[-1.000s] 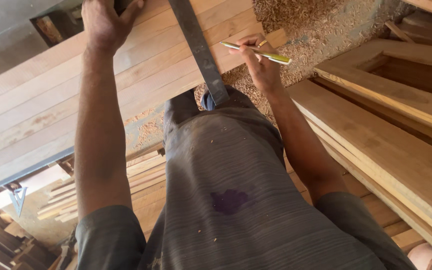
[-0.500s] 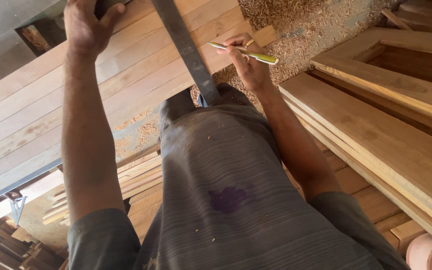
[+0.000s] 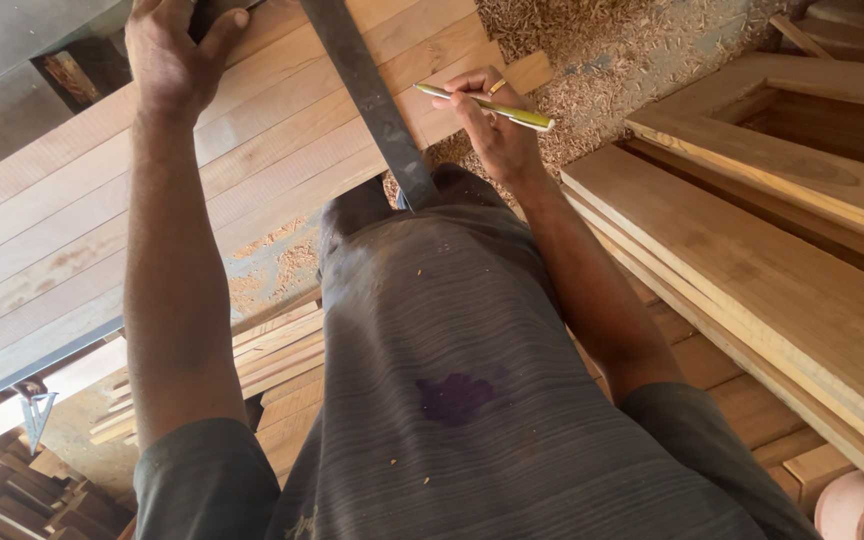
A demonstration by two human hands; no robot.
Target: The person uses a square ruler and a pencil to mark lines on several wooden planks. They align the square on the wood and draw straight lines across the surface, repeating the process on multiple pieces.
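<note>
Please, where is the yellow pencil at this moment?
In the head view, the yellow pencil is at upper centre, held in the right hand, just right of the dark metal straightedge lying across the planks.

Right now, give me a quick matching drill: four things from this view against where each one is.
1. pencil
2. straightedge
3. left hand
4. sawdust

a. on the floor past the boards
b. in the right hand
c. pressing the boards' far edge
d. lying across the boards

Pairs: 1-b, 2-d, 3-c, 4-a
</note>
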